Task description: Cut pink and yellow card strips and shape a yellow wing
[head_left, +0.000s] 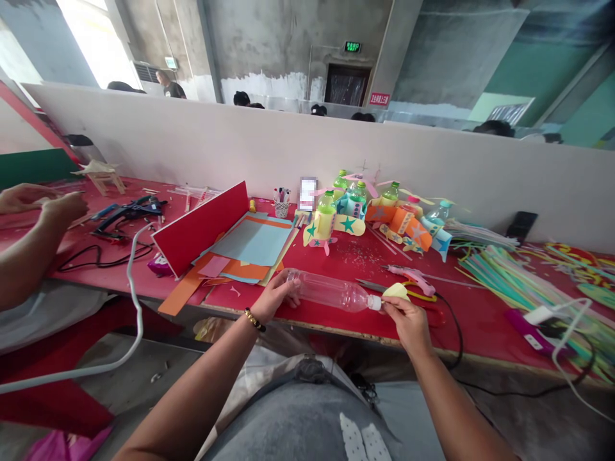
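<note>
A clear plastic bottle (331, 289) with a white cap (374, 302) lies on its side above the red table's front edge. My left hand (276, 298) is closed around its base end. At the cap end, my right hand (407, 320) pinches a pale yellow paper piece (396, 291) against or just beside the cap; the fingers hide the exact contact. Behind the right hand lie yellow-handled scissors (418, 291) and a pink glue gun (416, 276). Decorated bottle planes (327, 221) with paper wings stand farther back.
Coloured paper sheets (259, 237) lie left, beside a red divider (204, 224). A pen cup (281, 206) and phone (308, 192) stand behind. Striped strips (509, 275) and a purple power strip (538, 333) are right. Another person's hands (62, 208) work at left.
</note>
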Tool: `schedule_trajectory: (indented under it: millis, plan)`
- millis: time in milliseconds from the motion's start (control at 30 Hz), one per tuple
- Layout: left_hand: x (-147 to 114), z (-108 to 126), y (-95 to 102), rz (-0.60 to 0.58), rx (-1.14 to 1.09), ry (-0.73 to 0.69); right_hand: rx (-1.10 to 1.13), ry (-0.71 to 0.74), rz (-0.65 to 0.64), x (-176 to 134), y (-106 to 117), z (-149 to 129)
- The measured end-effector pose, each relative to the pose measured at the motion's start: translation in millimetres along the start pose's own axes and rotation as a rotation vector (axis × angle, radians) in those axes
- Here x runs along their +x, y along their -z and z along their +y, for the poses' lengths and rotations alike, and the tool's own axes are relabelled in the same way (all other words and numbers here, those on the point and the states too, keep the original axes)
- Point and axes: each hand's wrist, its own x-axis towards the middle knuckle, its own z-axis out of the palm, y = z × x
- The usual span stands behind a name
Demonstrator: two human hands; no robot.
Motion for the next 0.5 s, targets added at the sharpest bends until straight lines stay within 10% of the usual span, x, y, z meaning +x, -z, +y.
schedule_trajectory:
  millis: [500]
  plan:
    - [0, 2, 0.0, 0.057, -0.007, 0.039, 0.0, 0.006, -0.053, -4, -2, -17]
